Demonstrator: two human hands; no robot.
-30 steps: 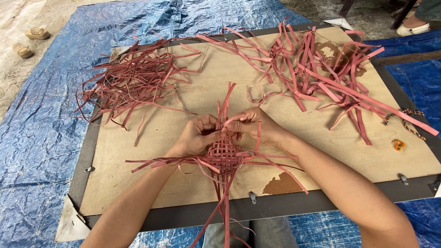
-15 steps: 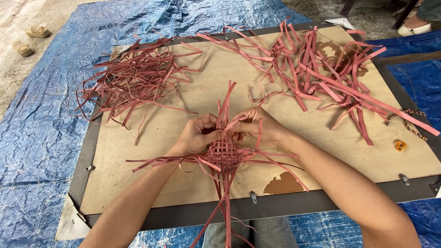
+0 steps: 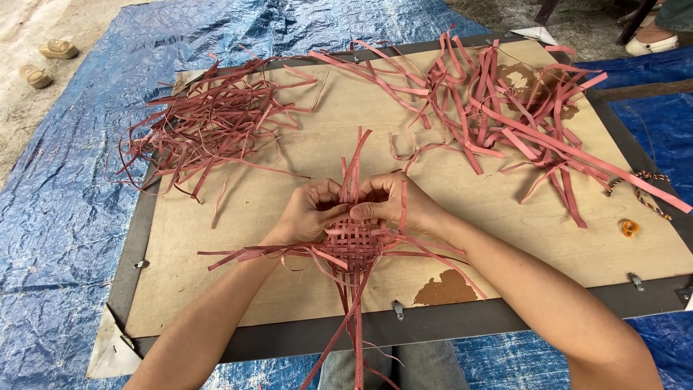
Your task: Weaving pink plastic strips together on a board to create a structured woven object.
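Woven mat (image 3: pixel 351 248) of reddish strips sits near the surface (image 3: pixel 505 238) front edge; my left hand (image 3: pixel 309 211) and right hand (image 3: pixel 393 202) pinch strips at its top edge, apparently mid-weave. Next, tucking one strip needs a firm hold.

Matt reddish fibre strips (image 3: pixel 505 115), a bare, stained plywood board (image 3: pixel 505 238), crinkled glossy blue plastic tarp (image 3: pixel 65 217).

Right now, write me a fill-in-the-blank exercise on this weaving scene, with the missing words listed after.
1. Both hands, left hand and right hand, work on a small woven ____ of reddish strips.
2. The wooden board lies on a ____ tarp.
3. Loose strips lie in ____ piles at the board's far side.
4. A pair of ____ sits on the ground at the far left.

Missing words: mat; blue; two; sandals
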